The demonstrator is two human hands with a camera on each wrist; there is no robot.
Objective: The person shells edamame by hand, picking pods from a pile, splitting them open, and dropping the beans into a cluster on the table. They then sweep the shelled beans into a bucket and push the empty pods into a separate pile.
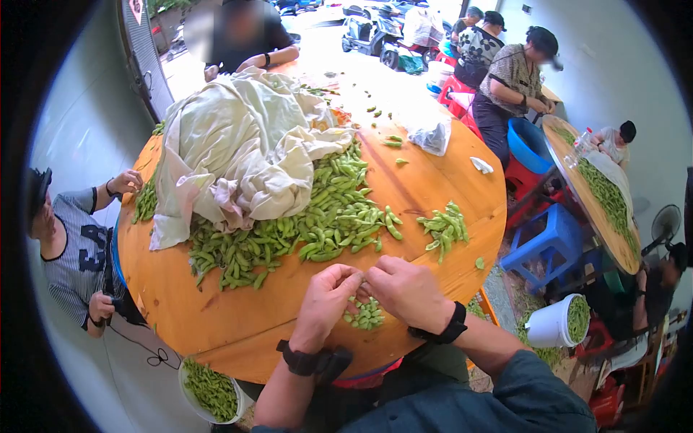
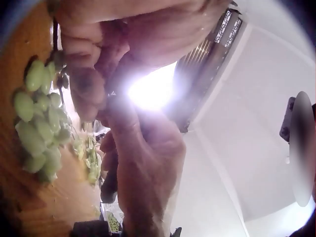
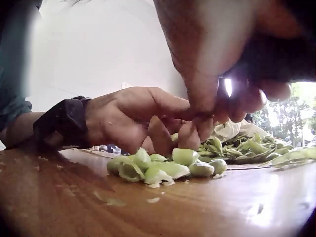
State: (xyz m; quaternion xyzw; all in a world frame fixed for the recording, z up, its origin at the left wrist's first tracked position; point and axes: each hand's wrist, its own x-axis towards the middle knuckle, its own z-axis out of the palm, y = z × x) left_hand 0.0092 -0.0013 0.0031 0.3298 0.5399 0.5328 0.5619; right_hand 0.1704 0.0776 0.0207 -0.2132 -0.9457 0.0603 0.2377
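My left hand [image 1: 326,297] and right hand [image 1: 413,294] meet at the fingertips over the near edge of the round wooden table [image 1: 238,325]. Thumbs and fingers of both are bent together, pinching a small thing mostly hidden between them; I cannot tell its kind. Right below the fingers lies a small pile of shelled pale green beans [image 1: 367,316], large in the left wrist view, with bits of skin near it in the right wrist view. Beyond the hands spreads a heap of green bean pods [image 1: 325,224]. A smaller cluster of pods [image 1: 445,229] lies to the right.
A pale cloth [image 1: 231,151] covers much of the heap. A plastic bag [image 1: 429,136] lies at the far right. Pod-filled buckets [image 1: 534,328] stand on the floor at both sides, near a blue stool [image 1: 545,242]. Several people sit around this and another table.
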